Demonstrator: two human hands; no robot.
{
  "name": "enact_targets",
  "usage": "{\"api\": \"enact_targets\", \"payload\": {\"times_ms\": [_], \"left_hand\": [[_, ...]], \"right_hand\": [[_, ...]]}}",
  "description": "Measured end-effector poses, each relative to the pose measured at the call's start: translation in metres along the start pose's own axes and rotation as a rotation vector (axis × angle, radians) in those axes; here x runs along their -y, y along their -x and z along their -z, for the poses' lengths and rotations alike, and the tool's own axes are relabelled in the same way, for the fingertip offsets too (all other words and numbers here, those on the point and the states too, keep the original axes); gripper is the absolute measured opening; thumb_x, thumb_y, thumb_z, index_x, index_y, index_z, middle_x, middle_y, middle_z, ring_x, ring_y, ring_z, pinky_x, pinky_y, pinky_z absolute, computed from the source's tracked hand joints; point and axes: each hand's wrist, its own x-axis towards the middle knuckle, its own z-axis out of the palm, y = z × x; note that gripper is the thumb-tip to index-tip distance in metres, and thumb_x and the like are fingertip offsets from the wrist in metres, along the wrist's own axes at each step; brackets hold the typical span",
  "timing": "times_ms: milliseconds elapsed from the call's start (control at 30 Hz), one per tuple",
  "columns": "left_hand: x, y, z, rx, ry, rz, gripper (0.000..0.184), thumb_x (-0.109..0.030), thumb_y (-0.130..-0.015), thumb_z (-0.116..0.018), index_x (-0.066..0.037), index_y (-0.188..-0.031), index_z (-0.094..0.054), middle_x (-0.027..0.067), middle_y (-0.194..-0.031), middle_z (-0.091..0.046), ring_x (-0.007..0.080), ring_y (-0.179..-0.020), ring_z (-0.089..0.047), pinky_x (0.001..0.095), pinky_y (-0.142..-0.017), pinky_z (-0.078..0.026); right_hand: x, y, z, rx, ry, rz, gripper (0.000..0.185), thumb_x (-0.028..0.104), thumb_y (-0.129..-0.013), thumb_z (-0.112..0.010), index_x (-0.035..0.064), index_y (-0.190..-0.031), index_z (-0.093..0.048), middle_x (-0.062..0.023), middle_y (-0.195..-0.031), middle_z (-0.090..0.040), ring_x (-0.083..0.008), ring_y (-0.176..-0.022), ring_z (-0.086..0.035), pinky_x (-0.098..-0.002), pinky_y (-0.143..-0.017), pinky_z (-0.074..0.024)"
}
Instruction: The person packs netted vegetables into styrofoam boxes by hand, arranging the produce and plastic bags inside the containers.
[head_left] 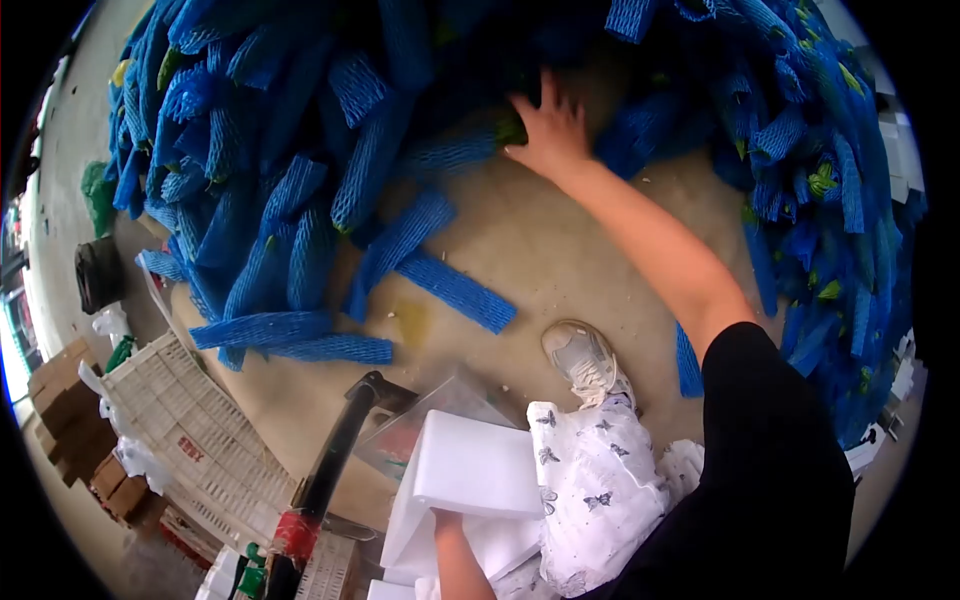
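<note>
Blue mesh-sleeved green produce (455,290) is heaped across the top and down both sides, with several loose pieces on the tan floor. My right hand (553,135) reaches to the heap at top centre, fingers spread, beside the green end of one sleeved piece (460,148). At the bottom, my left hand (447,520) is at a white foam box (475,465); its fingers are hidden under the box's top part, so its grip cannot be made out.
A clear bin (455,395) and a black pole with red tape (335,455) stand left of the foam box. Farther left are a white slatted crate (195,435) and cardboard boxes (65,400). My shoe (580,355) is on the floor (610,260).
</note>
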Motion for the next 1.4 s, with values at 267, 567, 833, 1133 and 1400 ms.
{"api": "enact_targets", "payload": {"times_ms": [267,567,833,1133,1400], "left_hand": [[0.0,0.004,0.0,-0.002,0.037,0.048,0.047,-0.027,-0.088,-0.06,-0.001,-0.126,-0.05,0.0131,-0.127,-0.054,0.0272,-0.118,-0.051,0.0391,-0.099,-0.04],[0.005,-0.001,0.008,0.008,0.073,0.078,0.052,-0.029,-0.088,-0.06,-0.001,-0.129,-0.047,0.0135,-0.129,-0.053,0.0278,-0.12,-0.049,0.0398,-0.103,-0.037],[-0.026,0.042,-0.016,-0.051,0.106,0.138,0.06,-0.033,-0.086,-0.062,0.0,-0.133,-0.044,0.0149,-0.132,-0.05,0.0298,-0.125,-0.044,0.0415,-0.107,-0.032],[-0.042,0.082,-0.017,0.271,-0.423,-0.091,0.085,-0.048,-0.077,-0.066,0.002,-0.138,-0.037,0.0239,-0.143,-0.035,0.0395,-0.135,-0.028,0.0462,-0.113,-0.019],[-0.074,0.11,-0.001,0.21,-0.03,-0.156,0.068,-0.037,-0.084,-0.063,-0.001,-0.136,-0.041,0.0207,-0.138,-0.044,0.0348,-0.129,-0.039,0.0388,-0.107,-0.03]], "right_hand": [[-0.037,-0.019,-0.021,0.217,-0.244,-0.165,0.049,0.024,-0.065,-0.075,0.0273,-0.113,-0.062,-0.0201,-0.117,-0.052,-0.0391,-0.102,-0.056,-0.0417,-0.083,-0.0502],[-0.054,0.111,0.103,0.154,-0.699,-0.24,0.014,0.012,-0.076,-0.064,0.0151,-0.09,-0.06,-0.0064,-0.085,-0.063,-0.0288,-0.086,-0.056,-0.0407,-0.097,-0.0384],[-0.073,0.266,0.128,0.576,-0.582,-0.6,0.106,0.016,-0.07,-0.076,0.0236,-0.15,-0.008,-0.0214,-0.142,-0.037,-0.0416,-0.124,-0.044,-0.0419,-0.103,-0.0379],[-0.011,0.224,0.129,0.168,-1.034,-0.438,0.072,-0.002,-0.071,-0.058,0.0088,-0.139,-0.038,-0.0103,-0.125,-0.055,-0.0201,-0.11,-0.056,-0.0303,-0.094,-0.0442],[0.274,0.204,0.302,1.03,-0.828,1.209,0.047,0.02,-0.086,-0.056,0.0217,-0.132,-0.048,-0.0212,-0.111,-0.055,-0.0385,-0.102,-0.057,-0.0458,-0.085,-0.0482]]}}
